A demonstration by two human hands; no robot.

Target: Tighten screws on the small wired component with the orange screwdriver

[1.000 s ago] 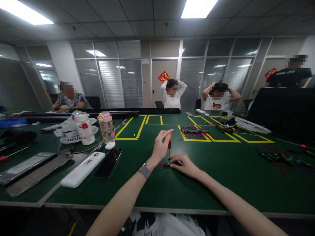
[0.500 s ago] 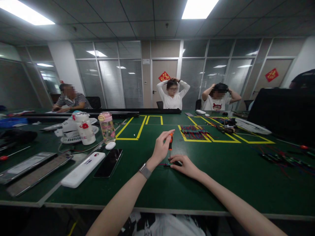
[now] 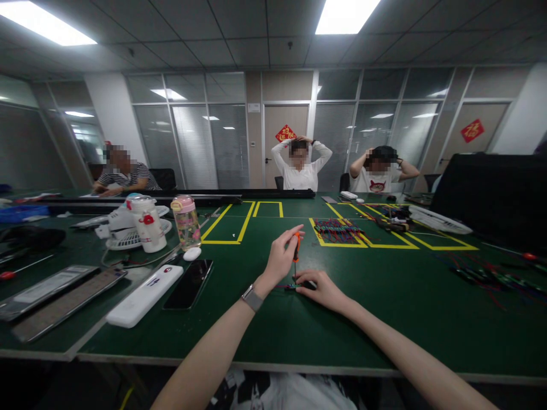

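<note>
My left hand [image 3: 282,254] is closed around the orange and black handle of a screwdriver [image 3: 296,255], which stands upright with its shaft pointing down. The screwdriver's tip meets a small circuit board [image 3: 290,287] lying on the green table. My right hand [image 3: 321,290] rests on the table and pinches the board's right end between thumb and fingers. Thin red and dark wires come out of the board's left side. A dark part shows between the right thumb and index finger; what it is I cannot make out.
A black phone [image 3: 188,284], a white power bank [image 3: 145,296] and bottles [image 3: 186,222] stand to the left. Wired boards lie in a bundle [image 3: 338,230] inside yellow tape and in another heap [image 3: 496,273] at right. Several people sit across the green table [image 3: 239,336].
Both hands, the screwdriver and the board stay in nearly the same place. No clear movement shows between the frames.
</note>
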